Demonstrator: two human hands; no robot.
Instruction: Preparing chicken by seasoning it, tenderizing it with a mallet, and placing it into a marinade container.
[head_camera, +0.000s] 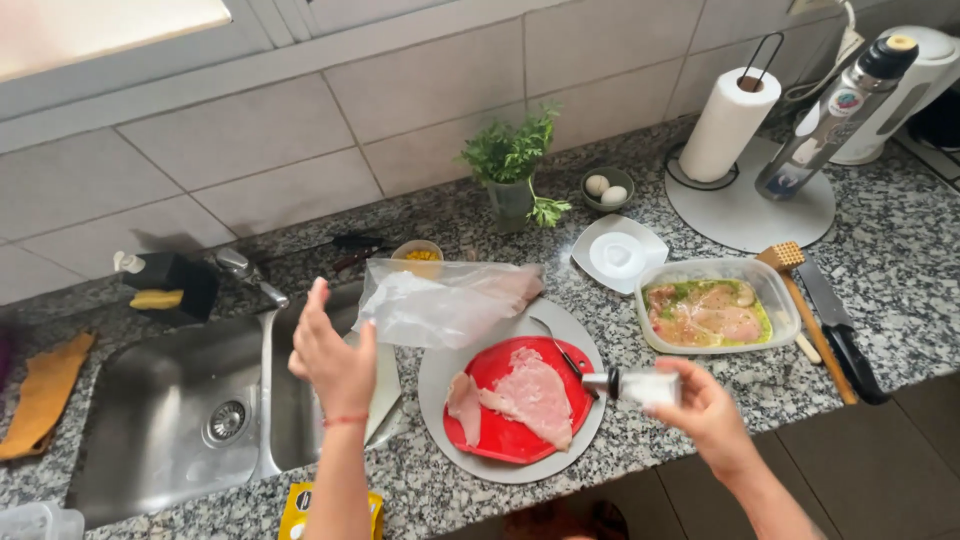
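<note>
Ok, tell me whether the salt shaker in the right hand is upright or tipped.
Tipped. The salt shaker lies sideways in the right hand, metal cap pointing left over the red plate of raw meat.

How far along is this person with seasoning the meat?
Some looks done: a clear tub already holds meat coated in green marinade. In hand: the right hand tips a salt shaker toward raw cutlets on the red plate; the left hand hovers open. Left, probably: the eggs, uncracked in their bowl.

paper towel roll (728, 122), herb glass (511, 196), eggs (605, 187)
</note>
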